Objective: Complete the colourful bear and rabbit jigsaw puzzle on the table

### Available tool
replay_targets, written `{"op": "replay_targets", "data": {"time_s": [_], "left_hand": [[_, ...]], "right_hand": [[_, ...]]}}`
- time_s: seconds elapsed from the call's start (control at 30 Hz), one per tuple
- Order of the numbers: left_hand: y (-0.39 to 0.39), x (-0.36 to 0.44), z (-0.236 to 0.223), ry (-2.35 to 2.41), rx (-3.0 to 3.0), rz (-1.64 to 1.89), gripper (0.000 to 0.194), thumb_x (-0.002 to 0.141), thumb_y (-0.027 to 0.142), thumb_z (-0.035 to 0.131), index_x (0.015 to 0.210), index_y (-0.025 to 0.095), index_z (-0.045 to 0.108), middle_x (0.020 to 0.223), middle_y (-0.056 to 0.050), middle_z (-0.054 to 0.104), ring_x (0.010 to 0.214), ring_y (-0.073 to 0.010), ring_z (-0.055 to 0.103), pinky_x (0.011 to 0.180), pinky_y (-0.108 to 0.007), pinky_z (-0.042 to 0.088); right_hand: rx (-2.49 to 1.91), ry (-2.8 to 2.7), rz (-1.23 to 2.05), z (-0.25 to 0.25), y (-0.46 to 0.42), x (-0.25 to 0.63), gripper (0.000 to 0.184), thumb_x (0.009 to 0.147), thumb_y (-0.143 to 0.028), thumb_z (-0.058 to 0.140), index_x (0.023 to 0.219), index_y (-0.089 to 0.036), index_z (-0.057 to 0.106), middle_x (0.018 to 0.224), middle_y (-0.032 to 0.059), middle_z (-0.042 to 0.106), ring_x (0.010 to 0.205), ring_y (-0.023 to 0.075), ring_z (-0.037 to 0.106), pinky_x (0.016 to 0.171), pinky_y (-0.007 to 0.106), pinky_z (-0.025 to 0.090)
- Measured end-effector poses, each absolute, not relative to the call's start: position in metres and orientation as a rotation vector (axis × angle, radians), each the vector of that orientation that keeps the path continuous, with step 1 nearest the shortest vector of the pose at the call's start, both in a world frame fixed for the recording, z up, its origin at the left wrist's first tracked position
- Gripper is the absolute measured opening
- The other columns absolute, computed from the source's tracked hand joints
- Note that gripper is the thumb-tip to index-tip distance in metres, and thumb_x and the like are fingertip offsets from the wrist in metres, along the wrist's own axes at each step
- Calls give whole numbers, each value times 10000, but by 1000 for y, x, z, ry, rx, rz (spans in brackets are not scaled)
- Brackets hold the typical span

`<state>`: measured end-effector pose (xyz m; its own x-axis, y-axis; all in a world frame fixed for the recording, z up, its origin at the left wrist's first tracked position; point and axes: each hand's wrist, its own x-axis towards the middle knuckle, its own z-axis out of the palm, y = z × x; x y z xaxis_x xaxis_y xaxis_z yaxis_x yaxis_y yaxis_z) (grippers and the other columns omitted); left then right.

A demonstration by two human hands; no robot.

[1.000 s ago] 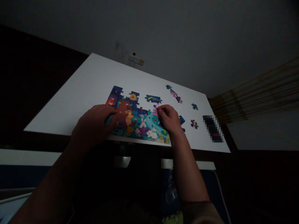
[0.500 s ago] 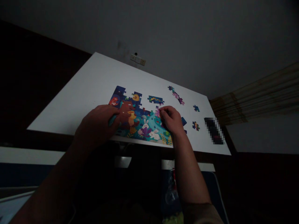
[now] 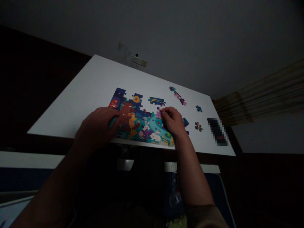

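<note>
A partly assembled colourful jigsaw puzzle (image 3: 140, 122) with rabbits and a bear lies near the front edge of a white table (image 3: 95, 82). My left hand (image 3: 98, 128) rests flat on the puzzle's left part, fingers laid over it. At the puzzle's upper right edge, my right hand (image 3: 172, 120) has its fingers curled and pinched on a small purple puzzle piece (image 3: 158, 113). A joined strip of blue pieces (image 3: 156, 101) sits just behind the puzzle.
Loose pieces lie to the right: a purple cluster (image 3: 177, 95), a blue piece (image 3: 198, 109) and another piece (image 3: 198, 126). A dark blurred object (image 3: 216, 131) sits at the table's right end. A wall socket (image 3: 139, 60) is behind. The room is dim.
Both hands stay almost in place on the puzzle; only the view shifts slightly. The right fingers keep pressing the purple piece at the puzzle's edge.
</note>
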<state>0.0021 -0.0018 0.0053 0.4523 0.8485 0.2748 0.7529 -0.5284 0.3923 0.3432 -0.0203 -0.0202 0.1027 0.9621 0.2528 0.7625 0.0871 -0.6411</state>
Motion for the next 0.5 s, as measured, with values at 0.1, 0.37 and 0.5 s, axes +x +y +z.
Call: {"op": "replay_targets", "data": {"time_s": [0.1,0.37,0.5], "left_hand": [[-2,2,6,1391,2501,633,346,1015,417,455,1181,222,689,1257,-114,719,1209,-322,649,1040,-469,511],[-1,2,2,1412,2521,637,344,1018,419,447,1154,214,688,1241,-120,721,1199,-316,652,1044,-472,514],[0,1,-1,1401,2531,666,348,1017,418,449,1162,202,680,1252,-127,717,1215,-317,646,1060,-464,505]], "right_hand": [[-1706,-1686,365,-19,-20,341,182,964,-355,565,1026,-289,723,1035,71,730,992,302,656,870,502,528],[-1711,-1683,369,-19,-20,341,171,958,-354,574,1020,-306,726,1034,55,726,992,301,662,898,497,527],[-1703,-1695,354,-18,-20,341,172,955,-352,578,1017,-300,729,1034,59,725,993,312,663,897,515,523]]}}
